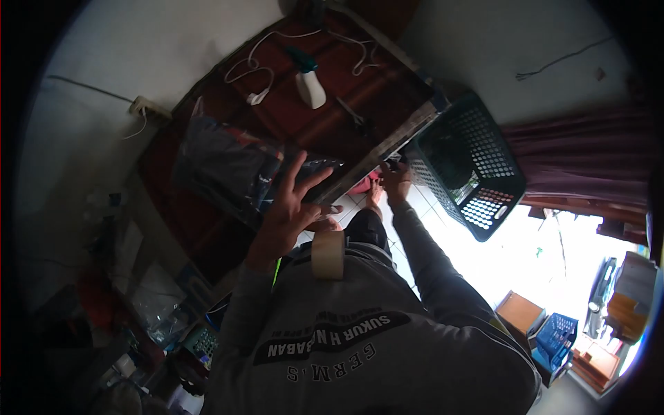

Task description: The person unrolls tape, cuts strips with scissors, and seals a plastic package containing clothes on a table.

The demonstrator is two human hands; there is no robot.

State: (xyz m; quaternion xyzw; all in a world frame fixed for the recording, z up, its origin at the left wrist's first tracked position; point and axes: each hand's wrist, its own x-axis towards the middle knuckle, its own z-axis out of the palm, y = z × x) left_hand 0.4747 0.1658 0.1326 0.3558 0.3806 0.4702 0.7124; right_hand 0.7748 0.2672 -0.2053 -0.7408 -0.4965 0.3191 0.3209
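Tiled floor (446, 235): bright and washed out, opening up below the counter's edge and on past the right forearm; there's the widest room in view.
Counter (277, 128): a big slab in dark red checked cloth, its near edge slanting up from the body toward the basket; red cloth shows between bag, bottle and scissors.
Curtain (574, 152): purple folds over on the right, well apart from both hands.
Green basket (494, 149): tilted, its mouth in view, holes all along the walls, and look how near its side comes to the counter's corner; what bears it, I can't tell.
Plastic bag (228, 166): clear, shiny, dark fabric inside, lying on the left part of the counter and reaching close to the near edge.
Left hand (289, 214): up at the bag's near end, fingers splayed wide, gripping nothing; contact with the plastic is unclear.
Right hand (395, 183): out between the counter's edge and the basket, fingers bent beside something small and dark; whether it grasps that, I can't tell.
Spray bottle (312, 90): white body, green head, farther in on the cloth.
Pale roll (328, 254): right up against the grey top's front.
Scissors (355, 117): lying between bottle and near edge.
White plug (257, 97): on its looping cord, left of the bottle.
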